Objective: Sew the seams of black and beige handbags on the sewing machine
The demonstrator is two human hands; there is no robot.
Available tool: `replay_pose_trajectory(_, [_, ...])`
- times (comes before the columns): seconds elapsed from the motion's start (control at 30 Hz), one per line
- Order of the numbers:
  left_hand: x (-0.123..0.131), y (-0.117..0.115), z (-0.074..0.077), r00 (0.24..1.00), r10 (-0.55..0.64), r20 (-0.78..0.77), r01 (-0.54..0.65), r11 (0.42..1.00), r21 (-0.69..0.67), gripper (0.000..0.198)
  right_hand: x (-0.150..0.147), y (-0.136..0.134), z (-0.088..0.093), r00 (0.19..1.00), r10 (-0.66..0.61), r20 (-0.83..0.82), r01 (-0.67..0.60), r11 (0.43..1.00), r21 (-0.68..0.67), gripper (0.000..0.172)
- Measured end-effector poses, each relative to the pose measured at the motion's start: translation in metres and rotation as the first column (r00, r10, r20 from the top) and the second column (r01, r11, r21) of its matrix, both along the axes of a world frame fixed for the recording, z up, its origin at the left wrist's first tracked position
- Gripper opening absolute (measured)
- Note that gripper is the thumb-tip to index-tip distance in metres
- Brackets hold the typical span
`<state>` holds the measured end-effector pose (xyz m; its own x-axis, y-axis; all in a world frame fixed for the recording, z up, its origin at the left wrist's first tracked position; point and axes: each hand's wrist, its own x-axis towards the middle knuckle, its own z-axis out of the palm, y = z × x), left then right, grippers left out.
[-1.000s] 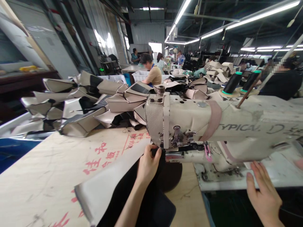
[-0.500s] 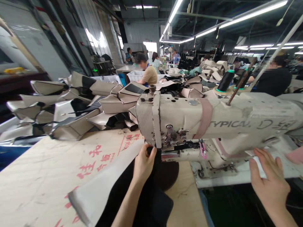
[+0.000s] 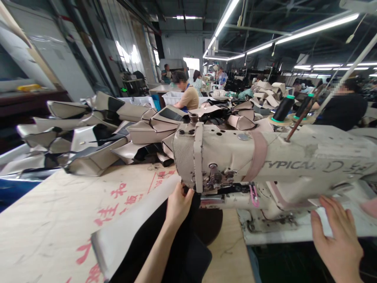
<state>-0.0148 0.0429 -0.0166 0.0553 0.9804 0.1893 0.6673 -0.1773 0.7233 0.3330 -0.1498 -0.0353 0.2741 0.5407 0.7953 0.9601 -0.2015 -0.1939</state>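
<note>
My left hand (image 3: 178, 206) is closed on a black and off-white material piece (image 3: 134, 214), gripping its edge right beside the needle area of a sewing machine (image 3: 218, 157). The piece hangs down over the plywood table, its dark side towards me and its pale side to the left. My forearm covers part of it. Over at the machine's base, my right hand (image 3: 338, 232) has its fingers stretched out and the thumb apart. Its fingertips are by a small white patch on the base; whether they touch it I cannot tell.
Plywood with red lettering (image 3: 59, 212) forms the table at left. Behind it lies a heap of beige and black sewn pieces (image 3: 91, 153). Black thread cones (image 3: 283, 109) stand behind the machine. A person in a tan shirt (image 3: 190, 98) works beyond the heap.
My view has shifted slightly, so the machine sits a little lower in the picture. Both hands keep nearly the same places, the left one still at the needle area with the piece.
</note>
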Motion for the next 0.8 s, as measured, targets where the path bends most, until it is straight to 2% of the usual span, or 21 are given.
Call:
replay_pose_trajectory(0.2, [0.000,-0.001,0.007,1.000,-0.007,0.011,0.008,1.000,-0.017,0.024,0.004,-0.004,-0.005,1.000,0.014,0.005,-0.014,1.000,0.005,0.041])
replay_pose_trajectory(0.43, [0.000,-0.002,0.005,1.000,-0.006,0.022,0.007,0.999,-0.037,0.019,0.008,-0.002,-0.002,0.998,0.059,0.012,-0.059,0.998,0.000,0.046])
replay_pose_trajectory(0.53, [0.000,-0.002,0.007,1.000,-0.006,0.017,0.006,0.999,-0.042,0.021,0.008,-0.001,-0.017,0.999,0.050,0.008,-0.051,0.998,0.037,0.052])
replay_pose_trajectory(0.7, [0.000,-0.005,0.011,1.000,0.022,-0.014,-0.022,0.999,-0.042,0.017,0.006,-0.001,-0.066,0.993,0.075,0.093,-0.085,0.990,0.110,0.057])
replay_pose_trajectory(0.73, [-0.001,-0.005,0.011,0.999,0.026,-0.022,-0.027,0.999,-0.045,0.016,0.007,0.000,-0.069,0.991,0.080,0.106,-0.092,0.989,0.120,0.057])
replay_pose_trajectory(0.8, [-0.002,-0.006,0.011,0.999,0.023,-0.030,-0.025,0.998,-0.050,0.017,0.010,0.001,-0.063,0.989,0.062,0.135,-0.079,0.989,0.128,0.057])
